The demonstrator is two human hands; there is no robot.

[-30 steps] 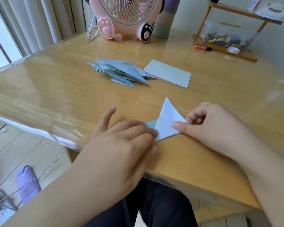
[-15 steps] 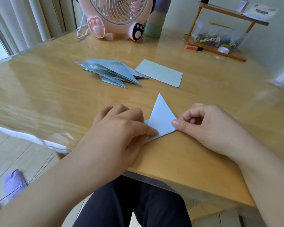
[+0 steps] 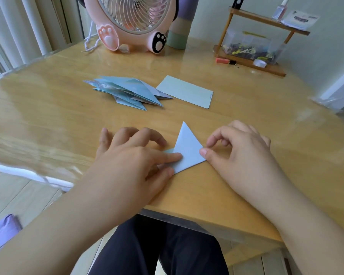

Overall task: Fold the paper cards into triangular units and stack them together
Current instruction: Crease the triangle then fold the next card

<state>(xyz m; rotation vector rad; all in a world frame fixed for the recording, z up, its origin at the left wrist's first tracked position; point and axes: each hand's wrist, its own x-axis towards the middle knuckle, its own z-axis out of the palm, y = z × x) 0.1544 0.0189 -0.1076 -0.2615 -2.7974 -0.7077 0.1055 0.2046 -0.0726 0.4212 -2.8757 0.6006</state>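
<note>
Your left hand [image 3: 135,155] is uncurling, its fingers [image 3: 151,135] lifting off the paper triangle [image 3: 187,151] while the forefinger is sliding along the crease.

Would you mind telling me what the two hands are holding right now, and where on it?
The folded paper triangle: the left hand presses its left edge flat with straight fingers, and the right hand pinches its right corner.
</note>
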